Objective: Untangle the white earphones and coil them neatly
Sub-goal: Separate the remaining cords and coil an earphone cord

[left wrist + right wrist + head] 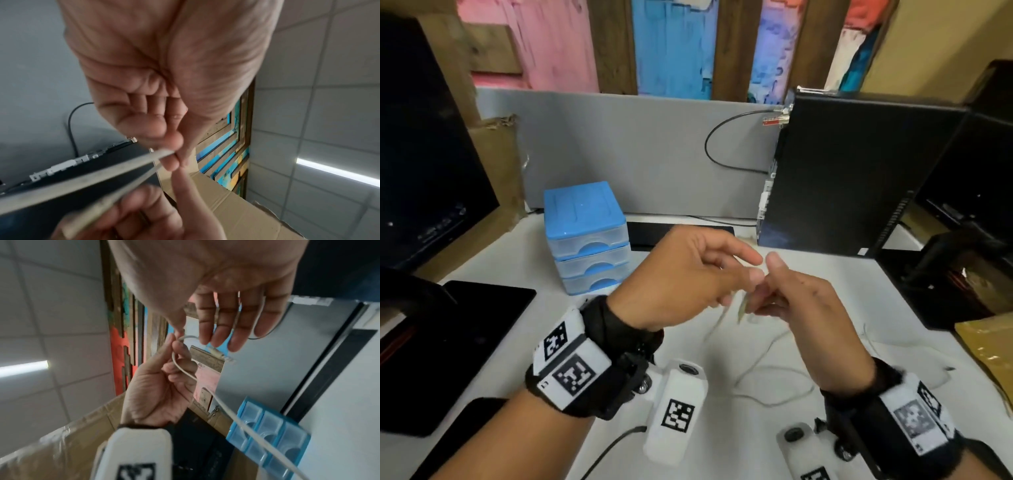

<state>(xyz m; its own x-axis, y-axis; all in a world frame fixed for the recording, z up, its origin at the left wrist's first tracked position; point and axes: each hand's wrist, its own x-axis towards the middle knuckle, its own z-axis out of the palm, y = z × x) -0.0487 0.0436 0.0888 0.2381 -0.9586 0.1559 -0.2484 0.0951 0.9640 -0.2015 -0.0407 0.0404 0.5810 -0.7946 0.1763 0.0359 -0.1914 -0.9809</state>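
Thin white earphone cable (186, 371): left hand (681, 274) pinching it, right hand (801, 305) pinching alongside; advisably feeding slack gently, avoiding tightening knots.

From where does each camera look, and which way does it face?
Head: above the desk, facing down at both hands, wrists showing.
Left wrist: along the left palm to fingers pinching the earphone cable.
Right wrist: along the right palm toward the left hand and blue drawers.
Shared: the cable, in all views.

white desk (722, 445) | drawer unit (587, 236) | PC tower (859, 178) | tablet (448, 349) | earphone cable (774, 380) slack
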